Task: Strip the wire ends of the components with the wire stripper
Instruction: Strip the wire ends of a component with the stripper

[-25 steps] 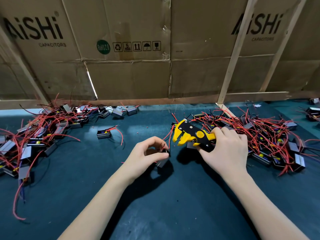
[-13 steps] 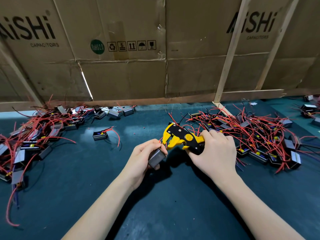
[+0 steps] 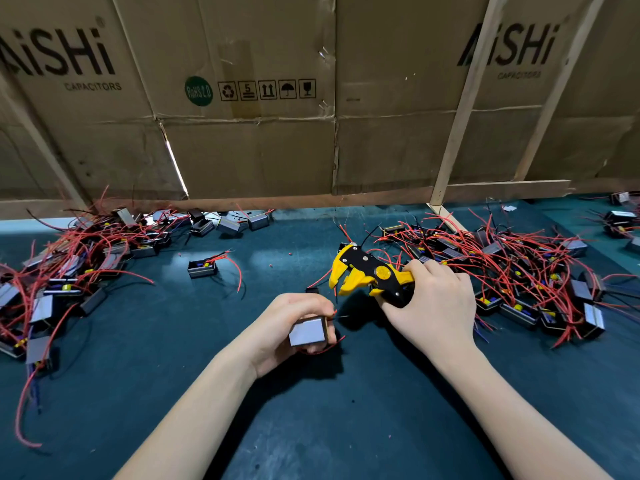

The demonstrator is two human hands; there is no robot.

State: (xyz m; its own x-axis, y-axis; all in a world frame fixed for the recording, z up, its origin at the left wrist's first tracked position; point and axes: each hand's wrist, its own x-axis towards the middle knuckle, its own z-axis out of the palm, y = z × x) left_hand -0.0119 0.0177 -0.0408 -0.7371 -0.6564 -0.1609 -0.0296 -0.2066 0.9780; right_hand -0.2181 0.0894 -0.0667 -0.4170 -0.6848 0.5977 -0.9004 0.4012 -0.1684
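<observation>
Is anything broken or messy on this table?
Messy, yes. Tiny red bits lie scattered on the green mat. The cardboard wall behind has a torn slit letting light through. One component sits alone, away from the tangled pile.

The right hand (image 3: pixel 433 306) covers the handles of the wire stripper (image 3: pixel 370 277) — only its head shows. The left hand (image 3: pixel 294 327) hides most of the held component (image 3: pixel 308 331); its wire ends are too thin to read. The pile of components (image 3: pixel 52 271) on the left runs past the frame edge — so does the cardboard lettering (image 3: pixel 59 57).
</observation>
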